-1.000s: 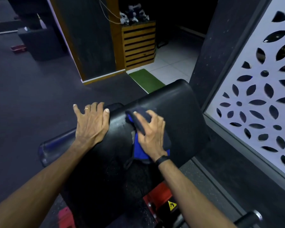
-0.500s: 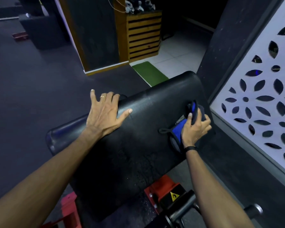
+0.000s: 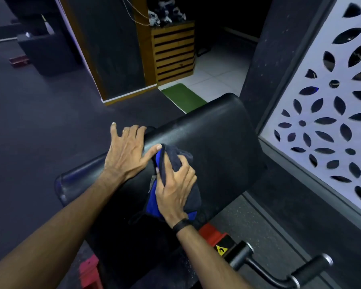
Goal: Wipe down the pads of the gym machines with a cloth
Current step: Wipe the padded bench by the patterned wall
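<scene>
- The black pad point(image 3: 206, 142) of the machine lay slanted in front of me, its rounded top edge at the far end, near the dark pillar and the white cut-out screen point(image 3: 325, 113).
- A second, narrower pad point(image 3: 79, 178) sat just beside the big one on its left, lower down.
- My left hand point(image 3: 125, 153) rested flat on the left edge of the big pad, fingers straight and spread, holding nothing; the thumb reached across until its tip touched the cloth.
- My right hand point(image 3: 173, 190) pressed down on the cloth, fingers bent over the bunched fabric and gripping it against the pad.
- The cloth point(image 3: 175, 161), dark with bright blue showing along its left and near edges, lay crumpled on the middle of the big pad, mostly under my right hand.
- A grey handle point(image 3: 308, 268) stuck out at lower right, below the pad.
- A black band point(image 3: 180, 225) circled my right wrist.
- A ring point(image 3: 124, 131) sat on one left finger.
</scene>
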Available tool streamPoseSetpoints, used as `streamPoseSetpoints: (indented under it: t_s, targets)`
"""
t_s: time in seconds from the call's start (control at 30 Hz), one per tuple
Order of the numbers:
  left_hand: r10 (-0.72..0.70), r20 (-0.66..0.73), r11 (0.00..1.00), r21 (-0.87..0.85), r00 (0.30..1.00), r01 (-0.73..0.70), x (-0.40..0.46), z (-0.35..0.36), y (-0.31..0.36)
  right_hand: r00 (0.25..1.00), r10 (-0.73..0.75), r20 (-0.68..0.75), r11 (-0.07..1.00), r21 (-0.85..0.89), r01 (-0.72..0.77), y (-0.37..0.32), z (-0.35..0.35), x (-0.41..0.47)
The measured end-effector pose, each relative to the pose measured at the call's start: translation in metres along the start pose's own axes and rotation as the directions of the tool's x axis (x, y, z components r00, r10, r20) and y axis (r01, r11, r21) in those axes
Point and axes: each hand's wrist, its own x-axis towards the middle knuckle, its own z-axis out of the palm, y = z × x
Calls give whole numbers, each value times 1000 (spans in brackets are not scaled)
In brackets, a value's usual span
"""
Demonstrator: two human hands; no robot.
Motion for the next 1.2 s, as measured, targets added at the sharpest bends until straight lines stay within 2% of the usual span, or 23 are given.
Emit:
streamPoseSetpoints:
  t_s: [0.2,0.53,1.2]
  targets:
    - [13,19,1000,10,1000,-13,-2,0,-1,997,-78,23,997,-4,78,16,-4,4]
    - [-30,58,991,-129,998,37,-3,-5,1,997,-76,4,997,3,76,15,-7,5]
    - [-46,40,989,-142,998,51,-1,-4,1,998,-55,-12,998,6,55,14,-4,4]
